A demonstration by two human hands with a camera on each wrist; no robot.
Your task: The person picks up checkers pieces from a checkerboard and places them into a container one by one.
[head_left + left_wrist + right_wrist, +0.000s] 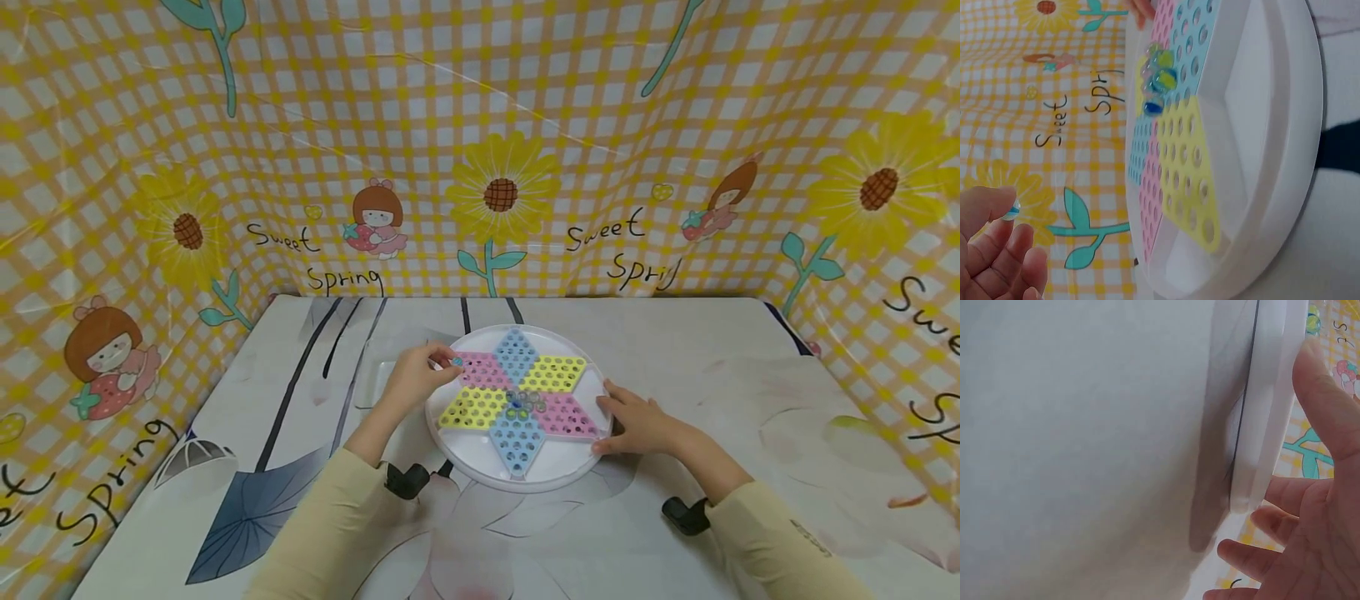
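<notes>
Glass marble (1014, 211), blue-streaked in left-wrist view, sits pinched in the left hand (415, 375); loosely spread right hand (639, 423) touches Chinese checkers board (572, 457); only head view shows the half-hidden clear tray (380, 377).

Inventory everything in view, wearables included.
Round board: 1, white, on table
Star sections: 6, paired pink, yellow, blue, on board
Marble cluster: several, clear, green, blue, board centre
Held marble: 1, clear and blue, left fingers
Container: 1, clear, left of board
Table: 1, printed white, under board
Backdrop: 1, yellow checked, behind table
Wrist devices: 2, black, wrists
Sleeves: 2, pale yellow, forearms
Left hand: 1, bare, board's left
Right hand: 1, bare, board's right rim
</notes>
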